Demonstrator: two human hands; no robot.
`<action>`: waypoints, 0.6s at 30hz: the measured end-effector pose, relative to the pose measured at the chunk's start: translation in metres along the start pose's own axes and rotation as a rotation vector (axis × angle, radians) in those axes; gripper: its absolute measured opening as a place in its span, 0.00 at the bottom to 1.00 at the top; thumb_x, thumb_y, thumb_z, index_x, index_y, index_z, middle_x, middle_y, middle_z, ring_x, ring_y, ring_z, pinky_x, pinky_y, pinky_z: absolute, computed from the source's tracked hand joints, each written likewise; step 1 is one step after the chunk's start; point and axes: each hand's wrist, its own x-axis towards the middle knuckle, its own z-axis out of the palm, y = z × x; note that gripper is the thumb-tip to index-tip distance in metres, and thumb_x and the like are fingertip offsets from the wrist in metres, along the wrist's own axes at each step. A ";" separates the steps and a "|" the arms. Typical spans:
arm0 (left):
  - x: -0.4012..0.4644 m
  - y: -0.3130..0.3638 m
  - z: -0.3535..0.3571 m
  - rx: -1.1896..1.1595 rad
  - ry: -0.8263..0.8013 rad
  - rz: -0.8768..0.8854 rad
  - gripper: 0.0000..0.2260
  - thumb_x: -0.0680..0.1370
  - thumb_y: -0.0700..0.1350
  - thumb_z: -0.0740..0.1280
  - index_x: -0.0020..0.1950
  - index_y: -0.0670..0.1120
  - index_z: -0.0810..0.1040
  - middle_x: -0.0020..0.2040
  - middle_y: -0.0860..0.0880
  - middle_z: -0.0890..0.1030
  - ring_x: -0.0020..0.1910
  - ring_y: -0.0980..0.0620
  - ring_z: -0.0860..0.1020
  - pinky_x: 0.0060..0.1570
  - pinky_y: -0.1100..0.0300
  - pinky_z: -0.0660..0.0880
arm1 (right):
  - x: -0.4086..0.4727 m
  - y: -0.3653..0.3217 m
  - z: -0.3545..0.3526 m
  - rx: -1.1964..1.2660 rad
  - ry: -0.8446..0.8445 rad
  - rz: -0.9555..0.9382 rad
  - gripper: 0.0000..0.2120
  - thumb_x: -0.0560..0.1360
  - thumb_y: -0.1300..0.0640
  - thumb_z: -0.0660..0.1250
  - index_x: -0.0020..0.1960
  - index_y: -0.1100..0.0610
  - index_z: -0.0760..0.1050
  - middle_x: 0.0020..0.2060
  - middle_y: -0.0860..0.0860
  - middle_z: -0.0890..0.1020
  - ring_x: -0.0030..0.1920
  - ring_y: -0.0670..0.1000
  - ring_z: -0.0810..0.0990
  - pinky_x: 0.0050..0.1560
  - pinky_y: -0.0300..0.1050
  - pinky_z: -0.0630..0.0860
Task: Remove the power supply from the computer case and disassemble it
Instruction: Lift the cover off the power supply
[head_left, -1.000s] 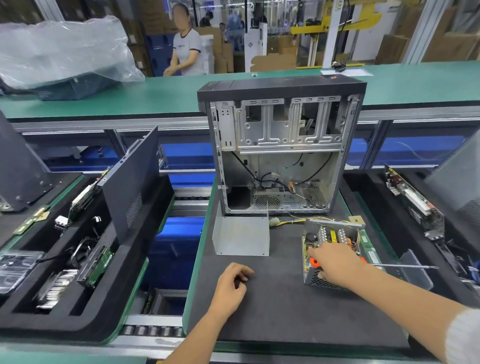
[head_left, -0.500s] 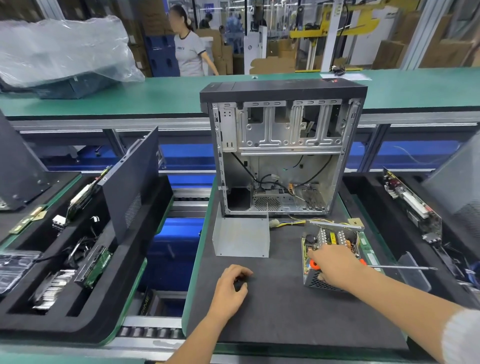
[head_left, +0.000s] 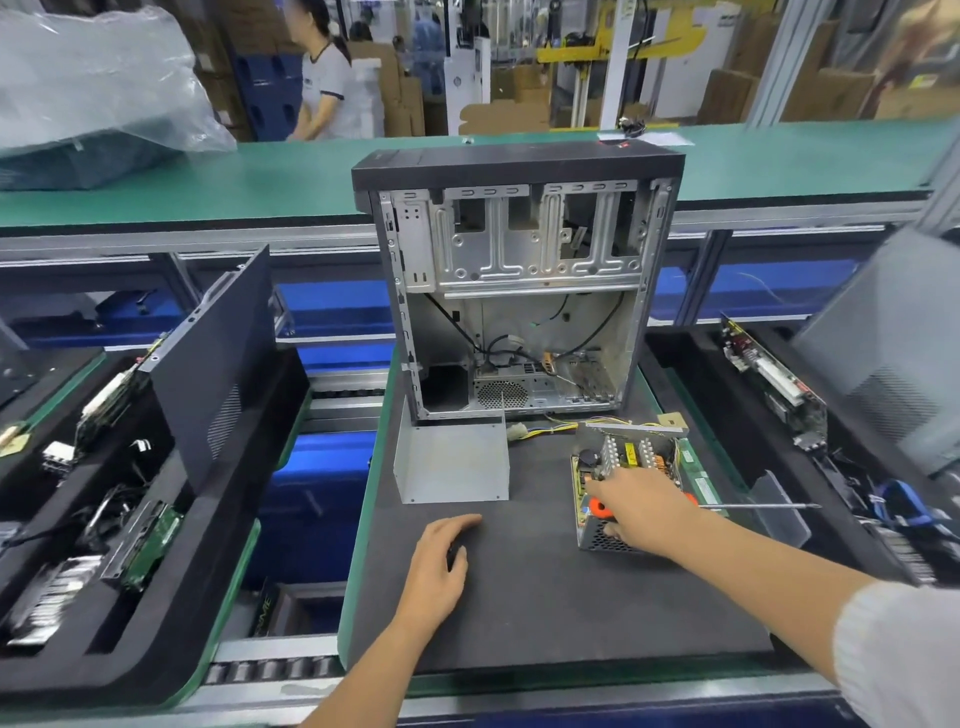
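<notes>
The open computer case (head_left: 519, 291) stands upright at the back of the black foam mat (head_left: 545, 597). In front of it on the right lies the power supply (head_left: 631, 457), its cover off and its board and yellow wires exposed. Its grey metal cover (head_left: 452, 462) stands to the left on the mat. My right hand (head_left: 644, 506) rests on the power supply's front edge and grips an orange-handled screwdriver (head_left: 597, 506), whose shaft points right. Left of it, apart from everything, my left hand (head_left: 441, 561) rests on the mat with loosely bent fingers, holding nothing.
A left tray (head_left: 156, 597) holds a black side panel (head_left: 218, 374) and removed parts. A right tray (head_left: 727, 415) holds circuit boards. A clear plastic bin (head_left: 779, 509) sits by the screwdriver tip. Behind runs a green conveyor (head_left: 260, 176), with a person (head_left: 324, 78) beyond it.
My left hand's fingers have uncurled a little on the mat. My right hand stays on the power supply with the screwdriver. The person behind has walked to the right.
</notes>
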 end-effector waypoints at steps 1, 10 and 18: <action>0.001 0.000 0.000 0.000 0.009 0.003 0.20 0.78 0.32 0.62 0.65 0.50 0.77 0.61 0.55 0.75 0.61 0.63 0.71 0.62 0.78 0.62 | 0.000 0.001 0.002 0.008 0.009 0.000 0.15 0.76 0.53 0.66 0.61 0.55 0.71 0.53 0.55 0.79 0.53 0.57 0.79 0.44 0.48 0.72; 0.009 -0.009 -0.005 0.074 0.095 0.020 0.15 0.76 0.36 0.69 0.61 0.47 0.78 0.59 0.55 0.78 0.60 0.57 0.72 0.64 0.65 0.65 | -0.003 0.015 0.010 0.136 0.023 0.039 0.18 0.74 0.47 0.69 0.58 0.56 0.71 0.55 0.53 0.79 0.54 0.55 0.79 0.45 0.46 0.73; 0.007 -0.007 -0.006 0.009 0.093 -0.012 0.14 0.76 0.31 0.66 0.54 0.48 0.80 0.51 0.55 0.79 0.51 0.62 0.75 0.56 0.68 0.71 | -0.001 0.013 0.008 0.120 0.051 0.017 0.17 0.74 0.46 0.70 0.55 0.56 0.72 0.53 0.52 0.80 0.53 0.55 0.79 0.47 0.47 0.74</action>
